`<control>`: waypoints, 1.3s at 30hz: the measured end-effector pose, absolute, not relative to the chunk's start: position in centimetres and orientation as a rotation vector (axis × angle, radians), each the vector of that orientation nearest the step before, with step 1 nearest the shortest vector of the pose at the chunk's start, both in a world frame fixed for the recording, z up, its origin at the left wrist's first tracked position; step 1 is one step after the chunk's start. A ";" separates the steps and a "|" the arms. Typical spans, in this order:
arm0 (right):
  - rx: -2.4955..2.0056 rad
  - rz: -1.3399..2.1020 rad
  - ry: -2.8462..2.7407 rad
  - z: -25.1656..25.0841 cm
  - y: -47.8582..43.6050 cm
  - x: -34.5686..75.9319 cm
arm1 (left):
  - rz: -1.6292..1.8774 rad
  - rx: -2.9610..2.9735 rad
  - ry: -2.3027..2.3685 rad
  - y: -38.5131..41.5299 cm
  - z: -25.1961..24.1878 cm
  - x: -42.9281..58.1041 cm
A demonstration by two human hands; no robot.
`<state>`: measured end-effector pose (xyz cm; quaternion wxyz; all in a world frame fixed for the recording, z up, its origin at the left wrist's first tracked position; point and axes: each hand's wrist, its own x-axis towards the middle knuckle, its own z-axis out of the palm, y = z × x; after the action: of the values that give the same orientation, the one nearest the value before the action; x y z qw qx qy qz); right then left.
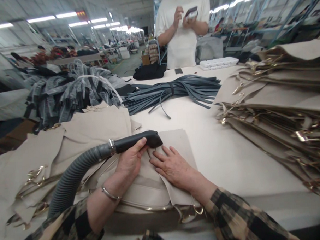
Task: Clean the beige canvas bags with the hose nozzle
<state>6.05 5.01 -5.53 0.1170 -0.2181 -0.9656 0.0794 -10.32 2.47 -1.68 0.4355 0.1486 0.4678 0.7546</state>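
My left hand (130,158) is closed around the black nozzle (138,140) of a vacuum hose, thumb on top. From a metal clamp, the grey ribbed hose (76,176) curves down to the lower left. The nozzle's tip is just over a beige bag (143,190) with a gold zipper and metal rings, lying in front of me. Flat on the bag's panel rests my right hand (174,166), fingers stretched and spread, close to the nozzle's mouth. Part of the bag is hidden under both hands.
Beige bag pieces with gold hardware pile up at the left (88,127) and in a tall stack (277,97) at the right. A tied bundle of dark grey straps (174,88) lies across the table (217,150). Beyond it stands a person in a white shirt (183,39), holding a small object.
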 end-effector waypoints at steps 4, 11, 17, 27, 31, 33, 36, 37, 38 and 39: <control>-0.534 0.193 -2.796 -5.9 5.4 5.9 | 1.841 0.343 1.183 3.9 -2.4 -9.3; -0.477 0.171 -2.770 -6.1 5.6 5.8 | 1.739 0.343 1.152 3.5 -2.3 -10.1; -0.513 0.206 -2.727 -5.8 5.5 5.9 | 1.726 0.332 1.056 1.2 -1.5 -11.2; -0.617 0.383 -2.559 -6.9 4.9 5.8 | 1.749 0.333 1.079 5.4 -0.9 -4.7; -0.584 0.371 -2.543 -7.4 5.1 5.6 | 1.726 0.329 1.147 7.5 -2.0 -2.8; -0.593 0.399 -2.560 -7.4 5.2 5.6 | 1.728 0.344 1.150 8.3 -2.1 -2.5; -0.601 0.447 -2.598 -6.9 5.8 6.0 | 1.713 0.371 1.150 8.4 -1.9 -2.7; -0.585 0.471 -2.618 -6.6 6.1 6.3 | 1.708 0.381 1.150 8.0 -1.8 -3.0; -0.562 0.494 -2.643 -6.4 6.5 6.6 | 1.700 0.390 1.148 7.5 -1.7 -3.5; -0.508 0.514 -2.691 -6.2 6.9 7.0 | 1.697 0.398 1.146 6.9 -1.5 -4.1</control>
<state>7.02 6.95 -6.18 0.1769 -0.1794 -0.9505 0.1817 -4.06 6.93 -1.53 0.5036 0.1647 0.4745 0.7029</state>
